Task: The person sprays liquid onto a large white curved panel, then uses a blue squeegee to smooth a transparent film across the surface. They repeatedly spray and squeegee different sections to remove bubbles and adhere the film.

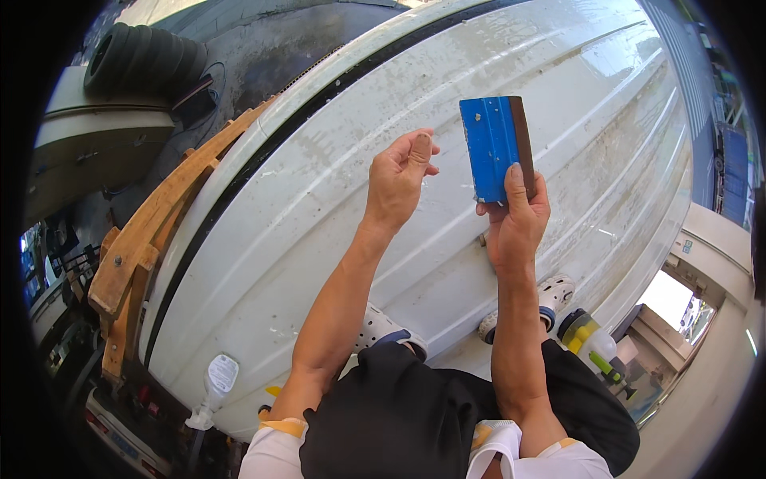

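My right hand (519, 221) grips a blue squeegee card (491, 143) by its lower end and holds it raised above a white ribbed roof panel (335, 239). A brown strip runs along the card's right edge, and pale bits cling to its blue face. To the left of the card is my left hand (407, 164), its fingers curled and the thumb up, with nothing visible in it. The fingertips do not touch the card. The panel surface looks wet and has scattered specks and grey smudges.
A clear spray bottle (221, 374) lies at the lower left. A pump sprayer with a green part (605, 366) is at the lower right. Wooden beams (143, 245) curve along the panel's left edge. Stacked tyres (143, 60) stand beyond. White clogs (383, 329) are on my feet.
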Demonstrator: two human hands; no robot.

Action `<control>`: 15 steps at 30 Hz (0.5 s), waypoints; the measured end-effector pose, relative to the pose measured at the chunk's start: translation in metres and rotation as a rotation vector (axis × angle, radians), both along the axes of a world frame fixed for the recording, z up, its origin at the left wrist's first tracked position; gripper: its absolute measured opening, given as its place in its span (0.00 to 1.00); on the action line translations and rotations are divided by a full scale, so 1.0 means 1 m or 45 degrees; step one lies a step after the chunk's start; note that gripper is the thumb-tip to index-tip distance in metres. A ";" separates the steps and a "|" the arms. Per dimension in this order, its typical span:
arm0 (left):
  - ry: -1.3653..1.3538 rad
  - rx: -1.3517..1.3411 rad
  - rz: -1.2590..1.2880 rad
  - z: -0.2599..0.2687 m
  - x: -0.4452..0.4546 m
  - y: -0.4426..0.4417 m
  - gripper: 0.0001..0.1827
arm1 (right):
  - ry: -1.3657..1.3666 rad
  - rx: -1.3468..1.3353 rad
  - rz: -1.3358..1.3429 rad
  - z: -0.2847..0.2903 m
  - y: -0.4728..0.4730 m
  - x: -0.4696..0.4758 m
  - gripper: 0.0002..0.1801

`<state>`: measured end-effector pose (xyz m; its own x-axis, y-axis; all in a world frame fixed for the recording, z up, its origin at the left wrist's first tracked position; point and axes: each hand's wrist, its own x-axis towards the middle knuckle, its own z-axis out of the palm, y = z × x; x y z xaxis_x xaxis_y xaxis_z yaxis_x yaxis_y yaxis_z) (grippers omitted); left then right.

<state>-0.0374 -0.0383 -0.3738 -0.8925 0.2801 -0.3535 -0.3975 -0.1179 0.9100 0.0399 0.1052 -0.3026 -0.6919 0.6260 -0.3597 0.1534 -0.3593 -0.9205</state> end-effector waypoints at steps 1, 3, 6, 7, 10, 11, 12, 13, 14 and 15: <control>-0.008 0.072 -0.027 0.005 0.010 0.003 0.29 | 0.023 0.019 0.006 0.001 -0.002 0.000 0.18; -0.011 0.216 -0.078 0.019 0.022 0.008 0.31 | 0.071 0.051 0.027 0.004 -0.007 -0.002 0.19; -0.064 0.391 -0.158 0.046 0.026 0.013 0.31 | 0.097 0.026 0.016 0.005 -0.014 -0.003 0.19; -0.111 0.410 -0.180 0.052 0.025 0.013 0.30 | 0.104 0.007 -0.001 0.005 -0.016 -0.003 0.19; -0.061 0.321 -0.209 0.053 0.025 0.015 0.28 | 0.115 -0.048 -0.067 0.004 -0.021 -0.003 0.18; -0.014 0.267 -0.213 0.053 0.026 0.015 0.27 | 0.109 -0.063 -0.097 0.005 -0.023 -0.005 0.18; 0.006 0.230 -0.215 0.053 0.027 0.014 0.26 | 0.099 -0.078 -0.129 0.004 -0.023 -0.005 0.18; 0.025 0.195 -0.217 0.054 0.028 0.013 0.24 | 0.100 -0.091 -0.122 0.003 -0.022 -0.005 0.18; 0.045 0.159 -0.221 0.054 0.030 0.012 0.23 | 0.101 -0.103 -0.116 0.001 -0.021 -0.004 0.18; -0.020 0.226 -0.157 0.053 0.032 0.012 0.21 | 0.104 -0.121 -0.108 0.000 -0.023 -0.004 0.19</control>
<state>-0.0052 -0.0262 -0.3208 -0.8424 0.4460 -0.3024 -0.4326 -0.2252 0.8730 0.0361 0.0827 -0.3024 -0.6674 0.6490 -0.3652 0.0451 -0.4542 -0.8897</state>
